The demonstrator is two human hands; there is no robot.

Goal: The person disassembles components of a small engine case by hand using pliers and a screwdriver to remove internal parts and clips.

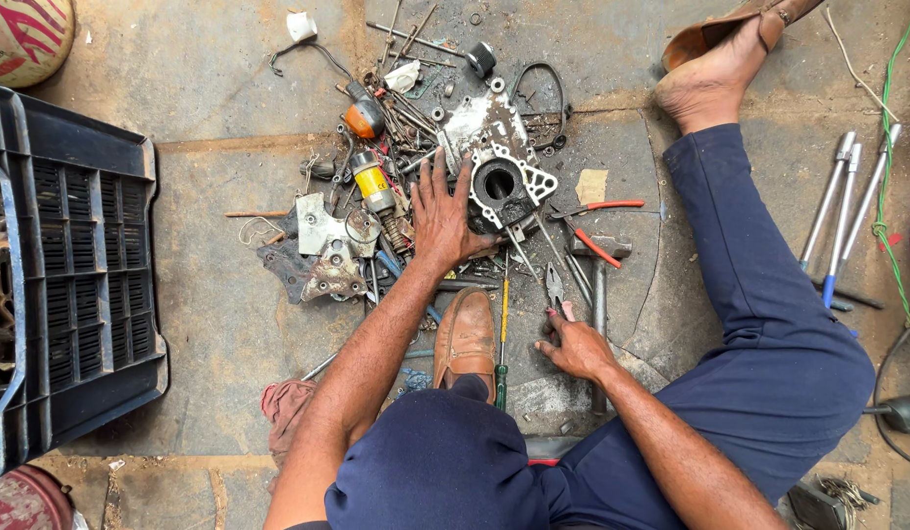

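Your blue knee (445, 461) is closest, with your brown shoe (467, 339) just past it on the floor (210, 294). Your left hand (440, 221) lies flat with fingers spread open, pressing beside the metal engine cover (499, 177) in the pile of parts. Your right hand (573, 344) has its fingers closed on the pliers (555, 290). Keep the cover pinned so it can't slide, and grip the pliers firmly near the handles. The green screwdriver (501, 339) lies between your hands.
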